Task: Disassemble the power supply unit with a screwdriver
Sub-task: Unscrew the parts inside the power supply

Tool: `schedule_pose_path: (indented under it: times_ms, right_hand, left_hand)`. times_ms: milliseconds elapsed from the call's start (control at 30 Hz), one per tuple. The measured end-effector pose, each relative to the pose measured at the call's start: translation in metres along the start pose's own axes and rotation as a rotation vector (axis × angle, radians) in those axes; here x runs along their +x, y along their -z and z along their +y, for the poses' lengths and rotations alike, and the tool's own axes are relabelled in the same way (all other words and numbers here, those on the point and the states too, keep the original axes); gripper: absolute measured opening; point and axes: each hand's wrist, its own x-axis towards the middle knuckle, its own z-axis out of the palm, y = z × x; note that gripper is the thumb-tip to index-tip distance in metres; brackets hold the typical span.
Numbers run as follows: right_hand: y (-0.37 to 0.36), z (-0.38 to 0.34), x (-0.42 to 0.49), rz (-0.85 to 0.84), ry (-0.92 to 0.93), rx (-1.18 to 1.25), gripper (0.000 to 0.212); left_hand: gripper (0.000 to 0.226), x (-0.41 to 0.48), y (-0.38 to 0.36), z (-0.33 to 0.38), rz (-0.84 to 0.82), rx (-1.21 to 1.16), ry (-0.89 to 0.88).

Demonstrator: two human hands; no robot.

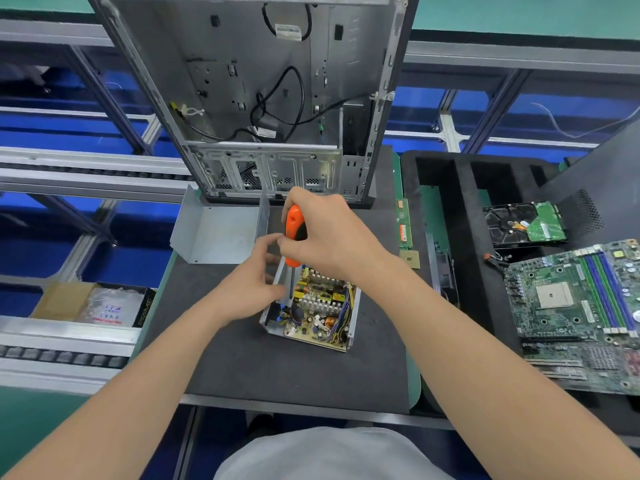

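Note:
The power supply unit [313,315] lies open on the dark mat, its circuit board with coils, heatsinks and wires exposed inside a metal tray. My right hand [332,233] grips the orange and black handle of a screwdriver [294,233], held upright with its shaft pointing down into the far left part of the unit. My left hand [252,282] rests against the unit's left metal wall, fingers curled around it. The removed metal cover [218,233] lies on the mat behind the unit to the left.
An open computer case [263,98] stands upright at the back of the mat [277,368]. To the right a black foam tray [446,188] holds a hard drive [526,225], a motherboard [575,306] and memory sticks [403,223]. A box of bagged parts [104,306] sits at left.

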Motion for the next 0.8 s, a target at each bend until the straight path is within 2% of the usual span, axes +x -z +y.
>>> schedule_pose_path:
  times_ms: [67,167,367,567,800]
  right_hand:
    - [-0.002,0.001,-0.002,-0.009,0.001,0.017,0.030]
    - [-0.004,0.002,-0.003,-0.016,0.027,0.034,0.030]
    - [-0.006,0.004,-0.003,-0.055,0.060,0.039,0.030]
    - [-0.012,0.009,0.004,-0.096,0.052,0.040,0.031]
    - [-0.018,0.011,0.015,-0.094,0.114,0.003,0.029]
  left_hand:
    - [0.076,-0.001,-0.002,0.002,0.000,-0.024,0.015]
    - [0.074,-0.006,-0.007,-0.003,0.084,-0.125,-0.061]
    - [0.042,-0.011,-0.008,-0.014,0.094,-0.068,-0.214]
    - [0.047,-0.006,-0.012,-0.022,0.184,-0.007,-0.255]
    - [0.049,-0.005,-0.015,-0.022,0.238,-0.023,-0.210]
